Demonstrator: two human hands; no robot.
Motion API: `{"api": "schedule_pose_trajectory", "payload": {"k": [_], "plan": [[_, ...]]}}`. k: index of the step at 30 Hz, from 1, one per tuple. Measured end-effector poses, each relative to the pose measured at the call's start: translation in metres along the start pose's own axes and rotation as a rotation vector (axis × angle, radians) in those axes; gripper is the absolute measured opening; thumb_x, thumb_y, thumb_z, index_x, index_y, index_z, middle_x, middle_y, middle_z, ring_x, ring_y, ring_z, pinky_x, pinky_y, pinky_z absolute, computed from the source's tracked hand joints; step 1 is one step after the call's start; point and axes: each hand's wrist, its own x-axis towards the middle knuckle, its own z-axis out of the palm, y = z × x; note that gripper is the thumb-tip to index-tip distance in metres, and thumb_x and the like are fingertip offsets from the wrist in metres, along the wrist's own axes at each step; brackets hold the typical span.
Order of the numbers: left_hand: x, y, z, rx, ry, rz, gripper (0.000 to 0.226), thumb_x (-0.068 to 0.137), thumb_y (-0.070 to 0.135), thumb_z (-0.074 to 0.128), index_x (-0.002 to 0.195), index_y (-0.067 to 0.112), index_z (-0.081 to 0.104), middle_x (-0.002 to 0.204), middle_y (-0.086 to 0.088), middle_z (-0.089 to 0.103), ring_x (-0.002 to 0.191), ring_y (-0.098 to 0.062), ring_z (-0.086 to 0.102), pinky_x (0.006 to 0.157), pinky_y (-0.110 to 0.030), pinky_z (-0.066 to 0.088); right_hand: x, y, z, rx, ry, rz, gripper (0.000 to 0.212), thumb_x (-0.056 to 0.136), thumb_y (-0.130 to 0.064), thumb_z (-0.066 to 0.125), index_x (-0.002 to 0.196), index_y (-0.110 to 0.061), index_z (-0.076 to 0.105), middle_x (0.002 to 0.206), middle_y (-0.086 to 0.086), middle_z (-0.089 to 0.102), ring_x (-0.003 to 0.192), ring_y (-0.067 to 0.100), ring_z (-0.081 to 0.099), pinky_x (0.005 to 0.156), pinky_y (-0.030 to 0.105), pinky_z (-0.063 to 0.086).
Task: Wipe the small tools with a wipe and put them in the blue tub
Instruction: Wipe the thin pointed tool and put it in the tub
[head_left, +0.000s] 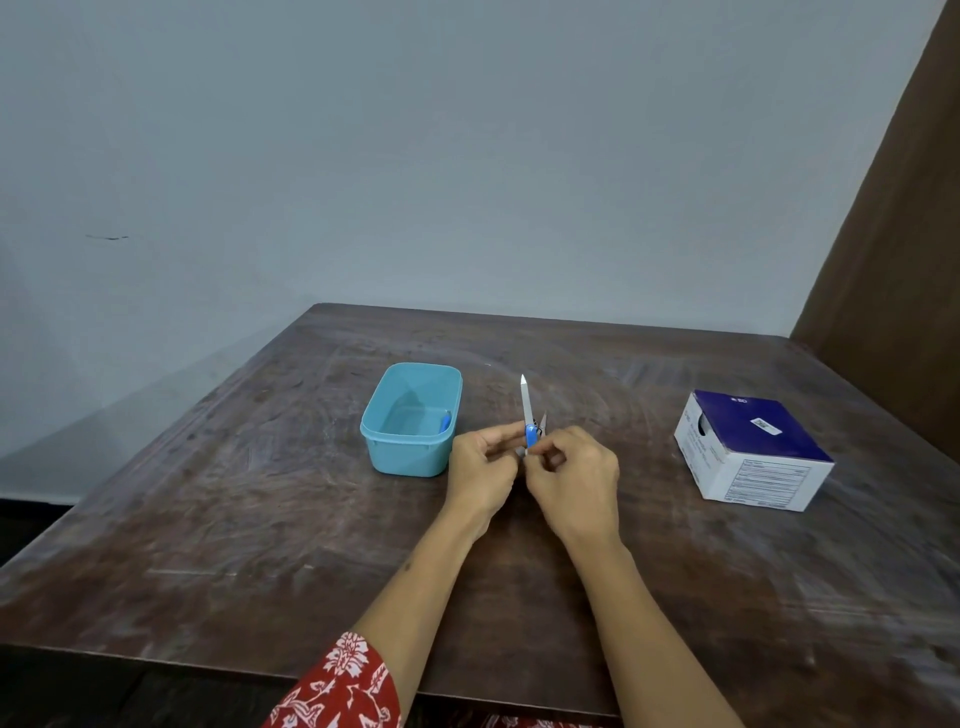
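A small blue-handled folding tool (530, 434) stands upright between my hands, its long pale blade (525, 402) pointing up and a shorter tip sticking out beside it. My left hand (483, 465) pinches the handle from the left. My right hand (576, 480) pinches it from the right, fingers curled. Just left of the hands stands the blue tub (387, 452), with a small blue item (445, 422) lying against its inner right wall. No wipe is visible in either hand.
A white and dark-blue cardboard box (753, 452) sits on the right of the worn brown table (260, 519). A grey wall runs behind, and a brown panel (893, 234) stands at the far right. The table's near edge is close to my body.
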Motion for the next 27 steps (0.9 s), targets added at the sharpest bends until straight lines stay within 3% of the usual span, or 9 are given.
{"api": "schedule_pose_trajectory", "payload": {"k": [5,11,16,20,22,24,27], "plan": [[-0.001,0.002,0.002,-0.019,-0.005,-0.041,0.035,0.086,-0.015,0.045,0.109,0.001,0.066,0.101,-0.011,0.07,0.09,-0.017,0.069,0.075,-0.026,0.057,0.002,0.001,-0.001,0.02,0.039,-0.053,0.014,0.076,0.001,0.07,0.087,-0.007,0.074,0.084,0.004,0.067,0.069,0.009,0.057,0.067,0.005,0.041],[-0.006,0.01,0.002,-0.08,0.03,-0.028,0.031,0.086,-0.011,0.046,0.099,0.004,0.07,0.086,-0.007,0.072,0.083,-0.017,0.069,0.072,-0.024,0.058,0.0,0.002,0.001,0.012,0.013,-0.008,0.008,0.072,-0.003,0.074,0.075,-0.011,0.072,0.075,0.0,0.065,0.06,0.009,0.057,0.058,0.008,0.041],[-0.008,0.013,0.002,-0.12,-0.009,-0.037,0.03,0.09,-0.007,0.047,0.088,0.012,0.071,0.085,-0.006,0.072,0.079,-0.014,0.07,0.064,-0.022,0.056,0.001,-0.001,-0.001,0.068,0.043,-0.055,0.015,0.077,0.001,0.07,0.089,-0.008,0.074,0.085,0.001,0.067,0.071,0.009,0.06,0.066,0.007,0.044],[-0.006,0.011,0.004,-0.122,0.045,-0.056,0.024,0.092,0.001,0.048,0.091,0.009,0.07,0.093,-0.017,0.071,0.088,-0.027,0.069,0.076,-0.031,0.058,0.0,0.002,0.0,0.003,0.014,-0.011,0.01,0.071,-0.001,0.072,0.073,-0.011,0.071,0.075,0.0,0.065,0.061,0.011,0.058,0.059,0.023,0.05],[-0.006,0.011,0.004,-0.134,0.057,-0.061,0.024,0.093,0.004,0.048,0.089,0.009,0.071,0.092,-0.017,0.071,0.089,-0.029,0.069,0.078,-0.033,0.057,0.0,0.004,0.001,-0.004,0.0,0.005,0.01,0.07,-0.001,0.071,0.072,-0.01,0.07,0.074,0.0,0.065,0.06,0.01,0.056,0.058,0.017,0.047],[-0.006,0.013,0.004,-0.153,0.034,-0.061,0.026,0.094,0.007,0.048,0.084,0.009,0.071,0.084,-0.012,0.073,0.083,-0.024,0.07,0.071,-0.029,0.058,0.001,0.003,0.0,0.027,0.026,-0.04,0.012,0.075,0.001,0.069,0.081,-0.008,0.073,0.08,0.002,0.067,0.065,0.008,0.057,0.062,0.007,0.042],[-0.008,0.016,0.004,-0.176,0.001,-0.057,0.029,0.095,0.011,0.047,0.079,0.008,0.071,0.074,-0.004,0.074,0.073,-0.018,0.071,0.061,-0.023,0.056,0.002,0.002,-0.001,0.07,0.058,-0.091,0.018,0.076,0.004,0.068,0.088,-0.008,0.074,0.084,0.001,0.068,0.069,0.007,0.058,0.066,0.005,0.044]]}}
